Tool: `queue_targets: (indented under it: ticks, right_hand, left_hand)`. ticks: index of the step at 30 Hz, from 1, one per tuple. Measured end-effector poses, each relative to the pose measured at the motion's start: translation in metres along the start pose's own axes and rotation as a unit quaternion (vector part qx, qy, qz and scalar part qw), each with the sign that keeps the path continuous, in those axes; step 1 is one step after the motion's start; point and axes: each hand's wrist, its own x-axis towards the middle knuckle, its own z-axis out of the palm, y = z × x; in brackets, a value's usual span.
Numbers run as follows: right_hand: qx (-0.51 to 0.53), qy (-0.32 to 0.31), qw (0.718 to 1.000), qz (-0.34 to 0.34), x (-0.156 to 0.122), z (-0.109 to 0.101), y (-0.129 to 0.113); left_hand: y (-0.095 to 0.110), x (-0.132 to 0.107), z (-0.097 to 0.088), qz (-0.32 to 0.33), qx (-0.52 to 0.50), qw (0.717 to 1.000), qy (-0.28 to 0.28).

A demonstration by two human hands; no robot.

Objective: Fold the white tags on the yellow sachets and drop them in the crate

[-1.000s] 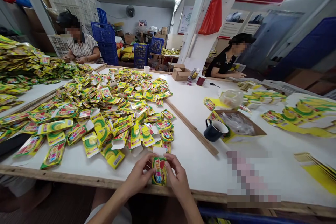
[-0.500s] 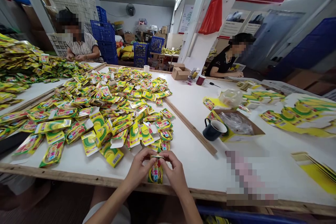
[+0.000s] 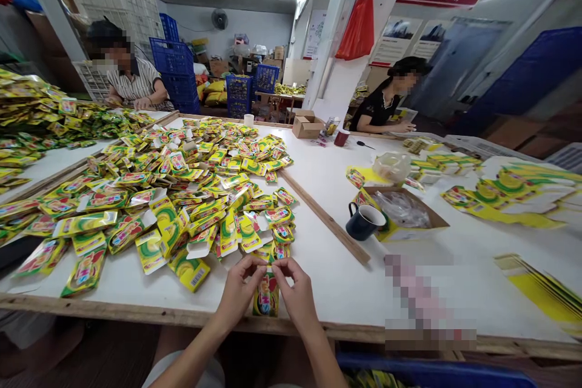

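Observation:
At the near edge of the white table [image 3: 336, 279], both my hands hold one small yellow and green carton [image 3: 266, 294] upright. My left hand [image 3: 240, 288] pinches its top from the left, fingers closed. From the right, my right hand [image 3: 294, 292] pinches the same top edge, fingers closed. Just beyond my hands spreads a big heap of the same yellow cartons [image 3: 191, 194], several with white flaps open.
A wooden strip [image 3: 324, 217] runs diagonally across the table. Right of it stand a dark blue mug [image 3: 362, 222], an open brown box with a plastic bag [image 3: 402, 211] and flat yellow sheets [image 3: 536, 282]. Two other people [image 3: 130, 76] [image 3: 386, 106] sit at the far side.
My hands have moved from the carton's sides up to its top edge, and my fingers now pinch together there. The carton sits slightly lower against the table edge.

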Motion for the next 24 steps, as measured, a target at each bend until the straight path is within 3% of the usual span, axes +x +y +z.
queue_targets:
  ticks: [5, 9, 11, 13, 16, 18, 19, 21, 24]
  right_hand:
    - [0.069, -0.022, 0.997, 0.022, -0.010, 0.006, 0.012]
    - [0.069, -0.003, 0.997, 0.023, -0.011, 0.001, 0.000]
    - [0.031, 0.027, 0.999, 0.024, -0.015, -0.027, -0.015]
    - [-0.041, 0.049, 0.997, 0.048, -0.024, -0.072, -0.029]
    - [-0.164, -0.007, 0.980, 0.111, -0.041, -0.145, -0.039]
    - [-0.221, -0.009, 0.967, 0.129, -0.047, -0.170, -0.037]
    - [-0.232, 0.003, 0.964, 0.131, -0.047, -0.171, -0.034]
    - [-0.214, 0.031, 0.969, 0.122, -0.039, -0.150, -0.026]
    - [-0.145, 0.019, 0.988, 0.042, -0.009, -0.079, -0.015]
  left_hand:
    - [-0.009, -0.006, -0.004, 0.022, -0.018, 0.999, -0.032]
    - [-0.011, -0.011, -0.005, 0.023, -0.013, 0.999, -0.026]
    - [-0.012, -0.013, -0.006, 0.013, -0.018, 1.000, -0.010]
    - [-0.012, -0.014, -0.007, -0.001, -0.018, 1.000, 0.007]
    - [-0.011, -0.013, -0.006, -0.019, 0.010, 1.000, 0.003]
    - [-0.010, -0.013, -0.004, -0.020, 0.030, 0.999, -0.012]
    - [-0.010, -0.013, -0.003, -0.018, 0.036, 0.999, -0.017]
    - [-0.009, -0.014, -0.003, -0.017, 0.044, 0.999, -0.025]
    - [-0.010, -0.017, -0.004, -0.020, 0.056, 0.998, -0.029]
